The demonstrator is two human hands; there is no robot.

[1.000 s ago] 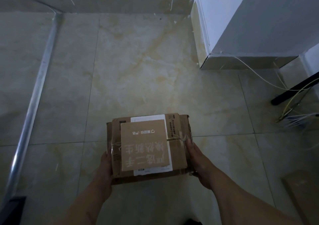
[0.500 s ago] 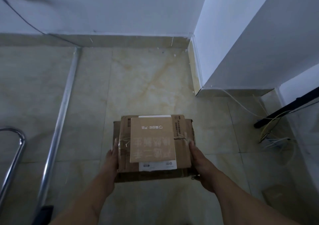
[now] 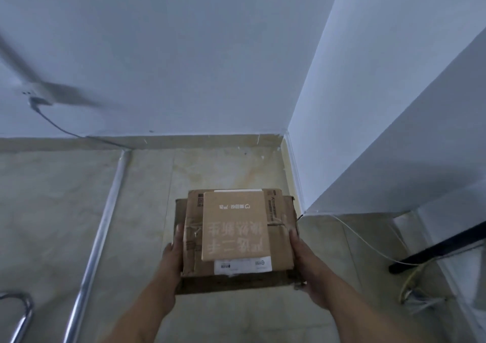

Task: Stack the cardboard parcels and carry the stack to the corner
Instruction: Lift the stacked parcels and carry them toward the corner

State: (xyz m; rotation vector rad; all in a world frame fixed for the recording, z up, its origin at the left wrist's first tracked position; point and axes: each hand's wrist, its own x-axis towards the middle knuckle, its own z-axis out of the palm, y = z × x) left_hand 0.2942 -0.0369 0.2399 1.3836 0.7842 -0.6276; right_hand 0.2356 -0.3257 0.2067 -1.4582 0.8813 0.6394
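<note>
The white-painted walls fill the upper half of the frame and meet in a corner at upper right of centre, above a beige marble-patterned tile floor. A silvery metal rail runs down the floor on the left.

The stack of brown cardboard parcels sits low in the centre of the frame, carried in the air just short of that corner. It has three layers. The wide dark brown bottom box bears the rest; its near edge looks scuffed and soft, so I judge it could sag if gripped only at the rim. On it lies a taped mid-brown box with a white label showing at its near edge. On top rests a flat pale tan parcel with white printed characters, smaller than what is under it and held by nothing but its own weight.

The left hand presses flat against the stack's left side, and the right hand clasps the right side, fingers reaching up along the middle box. Both are spread wide and holding the stack.

Judging by the level carry, the load seems light to moderate. The cardboard is stiff but smooth, so the top parcel may slide if tilted. The best hold is low on both sides, with fingers curled under the bottom box.
</note>
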